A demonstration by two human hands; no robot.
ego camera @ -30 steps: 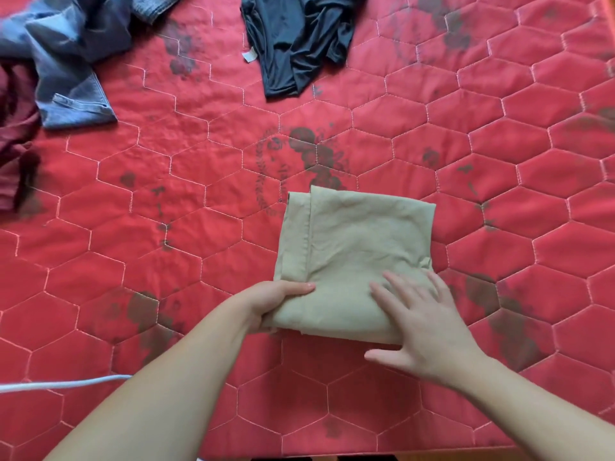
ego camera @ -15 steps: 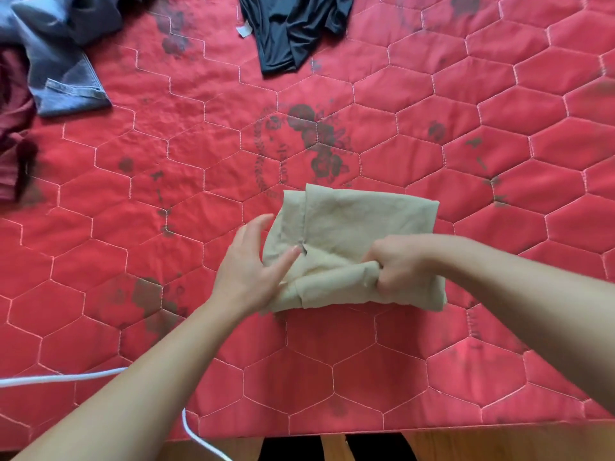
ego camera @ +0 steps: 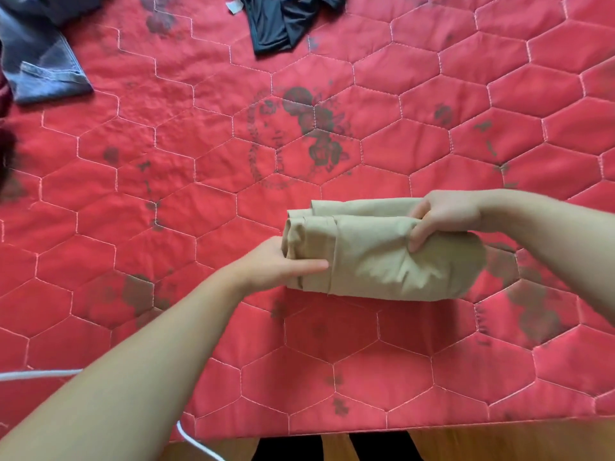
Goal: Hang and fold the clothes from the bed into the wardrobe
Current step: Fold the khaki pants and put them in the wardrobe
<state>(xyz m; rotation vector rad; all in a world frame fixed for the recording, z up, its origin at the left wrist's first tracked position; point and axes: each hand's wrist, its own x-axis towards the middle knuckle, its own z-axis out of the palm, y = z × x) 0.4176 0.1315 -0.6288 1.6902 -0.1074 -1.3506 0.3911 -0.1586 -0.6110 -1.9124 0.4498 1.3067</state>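
Observation:
A folded beige garment (ego camera: pixel 372 257) is lifted just above the red quilted bedspread (ego camera: pixel 199 181), near the bed's front edge. My left hand (ego camera: pixel 276 264) holds its left end, thumb on top and fingers underneath. My right hand (ego camera: pixel 442 217) grips the right end from above, fingers curled round the folds. The garment is doubled into a thick bundle with several layers showing at its left end.
A dark navy garment (ego camera: pixel 283 18) lies at the top centre of the bed. Blue denim (ego camera: pixel 43 58) and a dark red cloth (ego camera: pixel 5 98) lie at the top left. A white cable (ego camera: pixel 40 374) runs along the left front edge. Wooden floor (ego camera: pixel 499 444) shows below.
The beige garment lay flat under both hands, was then folded over, and is now picked up as a thick bundle held at both ends. The view has tilted toward the bed's front edge.

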